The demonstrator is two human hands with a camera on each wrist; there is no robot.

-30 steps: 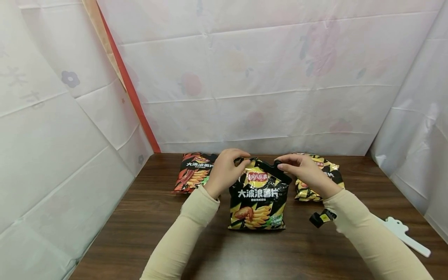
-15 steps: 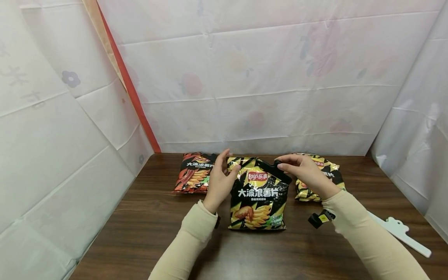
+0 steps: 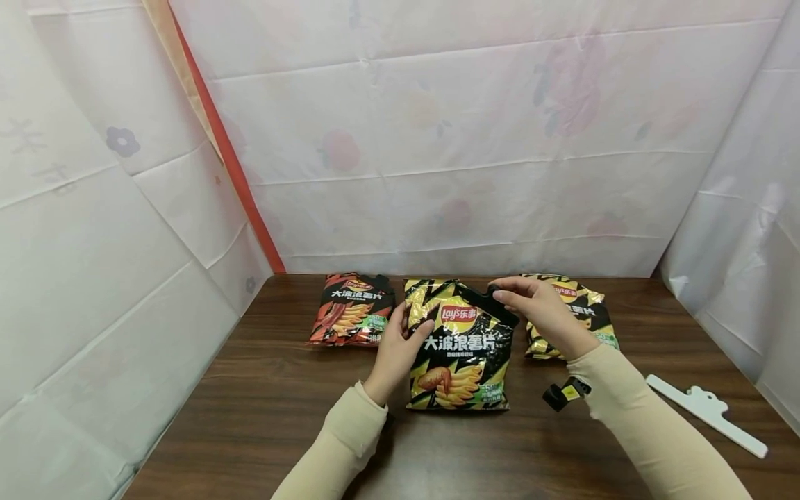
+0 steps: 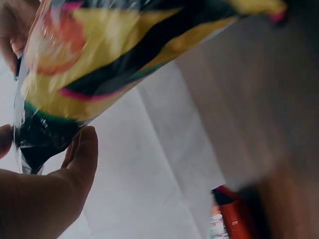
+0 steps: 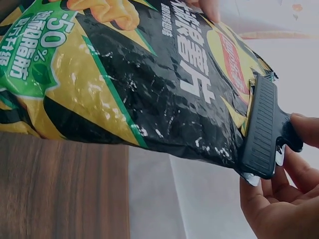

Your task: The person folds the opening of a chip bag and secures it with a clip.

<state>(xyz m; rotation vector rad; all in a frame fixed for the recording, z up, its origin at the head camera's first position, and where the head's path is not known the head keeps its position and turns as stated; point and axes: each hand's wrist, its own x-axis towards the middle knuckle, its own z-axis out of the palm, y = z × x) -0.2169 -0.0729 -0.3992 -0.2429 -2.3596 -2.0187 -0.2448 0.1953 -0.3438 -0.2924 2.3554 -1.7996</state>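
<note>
Down comes the left hand from the top corner, grip now pinching the chip bag at its ten o'clock! Bag's at twelve, counter beneath; right hand still pinches the black clip at one: steadier hold, I'd judge.

- Glossy black-and-yellow foil chip bag: puffed, upright, printed front showing, at five o'clock from the head view's centre.
- Black, ribbed, bar-shaped plastic clip: clamped slantwise across the bag's one-o'clock corner.
</note>
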